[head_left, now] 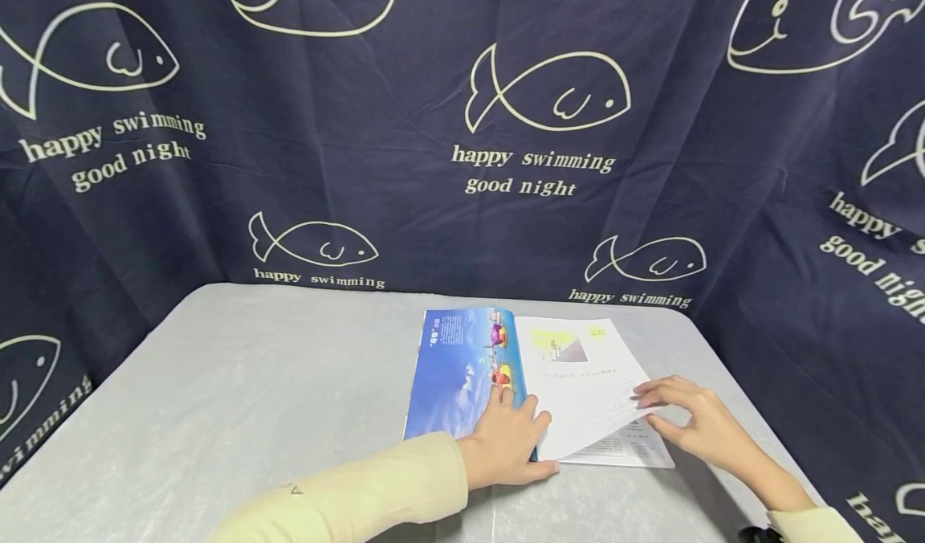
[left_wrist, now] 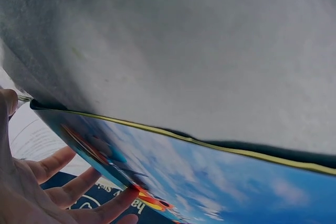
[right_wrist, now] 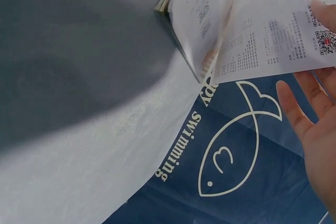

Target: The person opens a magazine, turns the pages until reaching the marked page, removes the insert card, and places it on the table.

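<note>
The open magazine (head_left: 451, 378), toward the table's (head_left: 253, 390) 3 o'clock side, should handle light and floppy, its thin raised page (head_left: 578, 402) easily creased and best taken by the outer edge. The right hand (head_left: 697, 422), just past the magazine's 3 o'clock, pinches that edge between thumb and fingers; the left hand (head_left: 506, 438), at 7 o'clock, rests on the magazine, fingers spread.

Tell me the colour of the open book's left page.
The left page is mostly blue, with some white; clearest in the head view.
</note>
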{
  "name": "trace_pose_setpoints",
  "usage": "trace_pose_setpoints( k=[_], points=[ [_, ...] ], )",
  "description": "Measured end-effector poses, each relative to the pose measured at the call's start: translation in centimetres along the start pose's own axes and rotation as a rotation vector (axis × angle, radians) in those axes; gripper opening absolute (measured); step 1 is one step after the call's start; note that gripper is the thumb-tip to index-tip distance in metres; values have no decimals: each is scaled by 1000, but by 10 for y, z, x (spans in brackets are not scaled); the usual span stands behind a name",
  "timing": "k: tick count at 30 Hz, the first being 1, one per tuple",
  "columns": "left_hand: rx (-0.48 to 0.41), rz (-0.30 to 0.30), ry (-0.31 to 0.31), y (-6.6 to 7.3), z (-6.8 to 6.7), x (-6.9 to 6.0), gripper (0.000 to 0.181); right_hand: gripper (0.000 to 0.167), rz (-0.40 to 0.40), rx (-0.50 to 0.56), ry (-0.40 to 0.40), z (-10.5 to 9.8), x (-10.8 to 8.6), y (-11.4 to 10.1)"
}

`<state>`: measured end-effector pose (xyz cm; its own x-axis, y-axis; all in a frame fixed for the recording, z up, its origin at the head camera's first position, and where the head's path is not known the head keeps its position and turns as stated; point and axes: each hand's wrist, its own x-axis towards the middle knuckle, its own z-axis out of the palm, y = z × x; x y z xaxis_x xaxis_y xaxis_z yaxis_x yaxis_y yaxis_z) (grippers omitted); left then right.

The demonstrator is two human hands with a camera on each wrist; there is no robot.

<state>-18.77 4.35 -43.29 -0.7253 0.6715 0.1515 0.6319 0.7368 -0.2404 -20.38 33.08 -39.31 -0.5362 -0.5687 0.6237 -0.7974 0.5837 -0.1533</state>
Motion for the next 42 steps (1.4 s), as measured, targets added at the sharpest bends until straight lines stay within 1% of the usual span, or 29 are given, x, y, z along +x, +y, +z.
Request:
trace_pose_setpoints(
  k=[8, 11, 15, 18, 22, 25, 29, 32, 35, 38, 42],
  points=[
    [11, -12, 38, 1, -1, 1, 55, 40, 0, 45, 26, 0, 5, -2],
    [6, -13, 38, 1, -1, 1, 54, 41, -4, 50, 31, 0, 5, -2],
    [9, -13, 33, 0, -1, 1, 53, 39, 21, 56, 29, 0, 5, -3],
    [11, -18, 25, 0, -1, 1, 51, 40, 29, 38, 44, 0, 4, -3],
    [4, -29, 24, 0, -1, 1, 51, 47, 73, 9, 50, 0, 3, -3],
    [4, -37, 27, 0, -1, 0, 51, 53, 121, -4, 39, -1, 2, -3],
    [6, -44, 26, 0, -2, 0, 51, 63, 128, -27, 48, -2, 2, -3],
    [18, -44, 42, 0, -2, 0, 50, 68, 144, -37, 50, -2, 2, -2],
    [34, -43, 75, -2, -2, 0, 50, 69, 164, -39, 44, -3, 2, -2],
    [44, -41, 105, -3, 0, 0, 50, 69, 147, -49, 44, -2, 1, -1],
    [38, -36, 119, -5, 1, 0, 52, 67, 104, -57, 35, -1, -1, 0]
  ],
)
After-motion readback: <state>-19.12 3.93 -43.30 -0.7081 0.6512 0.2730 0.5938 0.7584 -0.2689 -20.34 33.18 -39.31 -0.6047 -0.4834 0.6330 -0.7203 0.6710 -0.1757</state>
